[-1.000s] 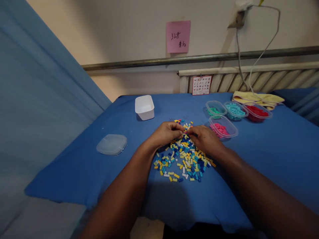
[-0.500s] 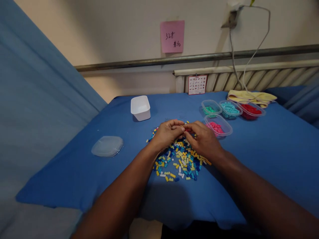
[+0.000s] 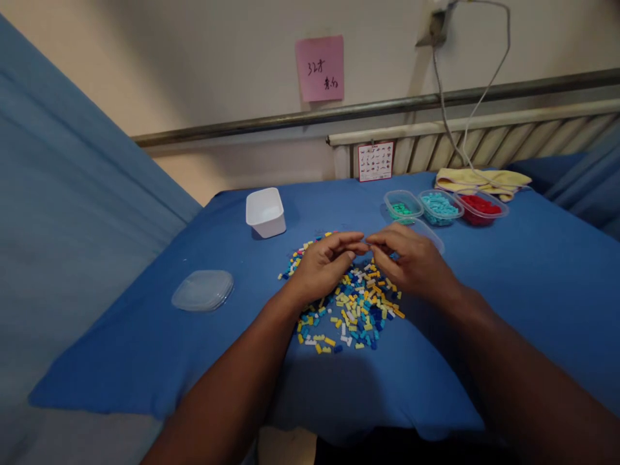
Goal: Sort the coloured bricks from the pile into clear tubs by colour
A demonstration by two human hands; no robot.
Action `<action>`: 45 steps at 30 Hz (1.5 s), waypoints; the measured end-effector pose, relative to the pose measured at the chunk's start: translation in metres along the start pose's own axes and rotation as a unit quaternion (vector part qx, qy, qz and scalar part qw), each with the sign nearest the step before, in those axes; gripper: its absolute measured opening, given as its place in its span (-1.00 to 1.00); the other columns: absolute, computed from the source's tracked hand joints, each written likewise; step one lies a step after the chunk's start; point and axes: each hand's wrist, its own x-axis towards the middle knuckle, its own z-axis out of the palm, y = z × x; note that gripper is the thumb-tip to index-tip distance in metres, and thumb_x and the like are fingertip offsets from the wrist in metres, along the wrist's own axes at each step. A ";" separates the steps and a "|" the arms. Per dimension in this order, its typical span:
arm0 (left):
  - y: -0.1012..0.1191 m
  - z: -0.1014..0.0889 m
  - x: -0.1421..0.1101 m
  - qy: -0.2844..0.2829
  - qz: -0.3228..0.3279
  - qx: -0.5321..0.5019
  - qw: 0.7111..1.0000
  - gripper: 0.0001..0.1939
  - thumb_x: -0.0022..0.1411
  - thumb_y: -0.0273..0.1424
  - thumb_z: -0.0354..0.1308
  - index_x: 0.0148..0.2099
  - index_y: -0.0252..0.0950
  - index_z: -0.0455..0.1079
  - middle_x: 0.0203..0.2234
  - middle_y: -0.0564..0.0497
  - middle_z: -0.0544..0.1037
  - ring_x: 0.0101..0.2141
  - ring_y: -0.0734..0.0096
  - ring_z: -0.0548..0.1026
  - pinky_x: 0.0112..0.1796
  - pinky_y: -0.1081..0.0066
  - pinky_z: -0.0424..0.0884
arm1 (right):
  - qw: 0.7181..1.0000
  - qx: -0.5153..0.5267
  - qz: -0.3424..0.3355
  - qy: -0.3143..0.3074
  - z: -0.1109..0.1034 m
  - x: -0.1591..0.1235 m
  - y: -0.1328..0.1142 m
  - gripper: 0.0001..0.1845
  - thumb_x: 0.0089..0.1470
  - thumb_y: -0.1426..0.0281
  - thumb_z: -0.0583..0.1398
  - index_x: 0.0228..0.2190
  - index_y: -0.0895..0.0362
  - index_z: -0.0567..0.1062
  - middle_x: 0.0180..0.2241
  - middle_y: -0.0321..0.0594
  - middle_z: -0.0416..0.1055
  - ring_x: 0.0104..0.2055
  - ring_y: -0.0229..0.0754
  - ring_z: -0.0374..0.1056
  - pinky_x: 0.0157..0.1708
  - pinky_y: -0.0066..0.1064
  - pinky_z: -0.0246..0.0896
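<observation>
A pile of small toy building bricks [image 3: 356, 310], mostly yellow, blue, teal and white, is spread on the blue cloth. Over its far part is my left hand [image 3: 327, 263], fingers stretched to the right and thumb held apart from them; no brick can be made out in it. My right hand [image 3: 409, 258] hovers at the pile's right edge, its thumb and fingertips pinched together. What lies in that pinch, if anything, is too small to see. The fingertips of both hands nearly meet. Behind my right hand, a clear tub [image 3: 433, 234] is mostly hidden.
Clear tubs hold green bricks [image 3: 401, 210], light-blue bricks [image 3: 440, 205] and red bricks [image 3: 480, 205]. A white container [image 3: 266, 226] stands back left, with stacked clear lids [image 3: 203, 290] nearer. A yellow cloth [image 3: 479, 181] lies beneath a hanging cable [image 3: 443, 103]. Blue curtain [image 3: 72, 194] flanks the left.
My hands have drawn slightly apart, the right one shifting right and now covering the pink bricks' tub. A reddish piece seen between the fingertips no longer shows. The view has tilted a little.
</observation>
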 end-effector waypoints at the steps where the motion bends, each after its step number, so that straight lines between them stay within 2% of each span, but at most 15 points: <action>1: 0.000 -0.002 0.000 0.029 0.009 0.041 0.999 -0.62 0.39 -0.36 0.21 0.21 -0.28 0.49 -0.04 -0.14 0.68 0.01 0.24 0.62 0.12 0.18 0.47 | 1.000 -0.011 0.004 0.013 -0.004 0.000 0.003 -0.80 0.29 0.49 0.18 -0.11 0.13 0.59 -0.23 -0.10 0.57 -0.18 -0.07 0.49 -0.13 -0.24 0.39; 4: -0.001 -0.013 0.002 0.085 0.036 0.243 0.966 -0.73 0.43 -0.37 0.15 0.09 -0.25 0.56 -0.07 -0.10 0.66 -0.04 0.25 0.60 0.06 0.19 0.49 | 0.995 -0.055 0.040 0.068 -0.011 0.000 0.010 -0.79 0.30 0.48 0.18 -0.10 0.13 0.60 -0.20 -0.08 0.57 -0.14 -0.04 0.49 -0.06 -0.20 0.39; 6: -0.003 -0.021 0.002 0.061 0.047 0.375 0.924 -0.77 0.43 -0.40 0.14 0.02 -0.24 0.59 -0.09 -0.09 0.64 -0.03 0.24 0.58 0.06 0.20 0.47 | 0.995 -0.067 0.047 0.064 -0.008 -0.002 0.011 -0.80 0.32 0.46 0.19 -0.10 0.13 0.60 -0.20 -0.08 0.57 -0.14 -0.04 0.48 -0.06 -0.21 0.38; 10: -0.010 -0.032 0.001 -0.034 0.054 0.497 0.865 -0.78 0.44 -0.36 0.15 0.00 -0.23 0.60 -0.10 -0.10 0.62 -0.01 0.21 0.55 0.04 0.21 0.46 | 0.994 -0.076 0.054 -0.055 0.021 -0.003 0.006 -0.79 0.37 0.42 0.16 -0.10 0.15 0.61 -0.18 -0.07 0.57 -0.11 -0.04 0.48 -0.07 -0.26 0.35; 13: -0.010 -0.034 0.001 -0.092 0.049 0.544 0.833 -0.76 0.46 -0.38 0.11 -0.04 -0.24 0.62 -0.11 -0.11 0.63 -0.01 0.19 0.54 0.04 0.22 0.45 | 0.976 -0.118 0.094 -0.156 0.046 -0.001 0.005 -0.75 0.41 0.42 0.12 -0.11 0.13 0.62 -0.15 -0.06 0.57 -0.09 -0.05 0.47 -0.06 -0.29 0.30; 17: -0.001 -0.039 0.001 -0.088 -0.011 0.597 0.797 -0.76 0.42 -0.40 0.09 -0.13 -0.25 0.62 -0.19 -0.11 0.63 -0.13 0.17 0.56 -0.12 0.26 0.44 | 0.940 -0.184 0.141 -0.251 0.060 0.005 0.008 -0.72 0.40 0.43 0.10 -0.13 0.12 0.63 -0.13 -0.03 0.59 -0.03 -0.01 0.47 -0.03 -0.28 0.25; 20: 0.004 -0.041 -0.001 -0.073 -0.036 0.622 0.779 -0.75 0.39 -0.42 0.07 -0.24 -0.25 0.60 -0.24 -0.12 0.61 -0.19 0.17 0.55 -0.20 0.27 0.41 | 0.926 -0.208 0.157 -0.272 0.060 0.008 0.008 -0.71 0.39 0.42 0.09 -0.10 0.13 0.62 -0.11 0.00 0.60 -0.01 0.02 0.48 -0.03 -0.25 0.24; 23: 0.002 -0.037 0.000 -0.065 -0.009 0.616 0.785 -0.75 0.40 -0.42 0.07 -0.17 -0.24 0.61 -0.20 -0.12 0.61 -0.15 0.16 0.54 -0.16 0.25 0.43 | 0.924 -0.211 0.157 -0.276 0.059 0.008 0.006 -0.69 0.40 0.42 0.07 -0.09 0.15 0.62 -0.09 0.02 0.59 0.00 0.02 0.48 -0.02 -0.27 0.24; 26: -0.004 -0.031 0.002 -0.098 0.040 0.593 0.798 -0.70 0.41 -0.45 0.06 -0.01 -0.21 0.62 -0.14 -0.11 0.62 -0.05 0.16 0.54 -0.04 0.24 0.43 | 0.924 -0.209 0.155 -0.280 0.061 0.008 0.002 -0.69 0.40 0.44 0.06 -0.07 0.14 0.60 -0.08 0.03 0.60 0.00 0.00 0.49 -0.03 -0.29 0.25; 30: -0.012 -0.029 0.004 -0.110 0.033 0.603 0.789 -0.65 0.40 -0.48 0.05 0.08 -0.22 0.60 -0.14 -0.14 0.61 -0.04 0.12 0.53 -0.04 0.21 0.45 | 0.929 -0.213 0.151 -0.261 0.060 0.009 -0.005 -0.68 0.38 0.45 0.07 0.01 0.15 0.58 -0.06 0.02 0.61 -0.01 0.02 0.50 -0.05 -0.27 0.28; 32: -0.014 -0.031 0.005 -0.094 0.020 0.605 0.791 -0.67 0.42 -0.44 0.06 0.06 -0.23 0.61 -0.14 -0.16 0.60 -0.05 0.11 0.52 -0.04 0.20 0.45 | 0.943 -0.206 0.141 -0.221 0.051 0.010 -0.006 -0.66 0.39 0.44 0.06 0.04 0.16 0.57 -0.04 0.01 0.61 -0.01 0.03 0.50 -0.04 -0.25 0.29; 35: -0.016 -0.034 0.005 -0.076 0.022 0.594 0.801 -0.68 0.46 -0.40 0.05 0.07 -0.23 0.60 -0.11 -0.17 0.58 -0.03 0.13 0.51 -0.01 0.20 0.44 | 0.963 -0.203 0.130 -0.118 0.024 0.009 0.003 -0.64 0.38 0.40 0.07 0.05 0.16 0.58 -0.01 -0.01 0.60 0.01 0.03 0.48 0.00 -0.22 0.30; 38: -0.014 -0.033 0.007 -0.098 0.034 0.581 0.807 -0.64 0.48 -0.39 0.03 0.15 -0.18 0.58 -0.07 -0.15 0.56 -0.03 0.15 0.51 -0.04 0.22 0.42 | 0.957 -0.240 0.161 -0.035 -0.006 0.002 0.024 -0.66 0.31 0.37 0.12 -0.01 0.16 0.61 -0.08 0.01 0.60 -0.03 0.08 0.48 -0.03 -0.17 0.31; 41: -0.010 -0.030 0.010 -0.130 0.027 0.575 0.807 -0.62 0.45 -0.43 0.05 0.15 -0.09 0.59 -0.06 -0.13 0.56 -0.06 0.16 0.51 -0.08 0.23 0.40 | 0.943 -0.268 0.196 -0.034 -0.025 -0.007 0.047 -0.68 0.29 0.34 0.14 -0.07 0.13 0.64 -0.13 0.01 0.61 -0.07 0.11 0.47 -0.08 -0.13 0.32; 45: -0.008 -0.030 0.015 -0.130 0.011 0.576 0.807 -0.66 0.40 -0.44 0.10 0.05 -0.06 0.65 -0.14 -0.12 0.60 -0.08 0.14 0.51 -0.05 0.23 0.38 | 0.945 -0.268 0.188 -0.030 -0.029 -0.013 0.054 -0.66 0.32 0.34 0.12 -0.06 0.16 0.65 -0.11 0.02 0.62 -0.05 0.12 0.47 0.00 -0.10 0.32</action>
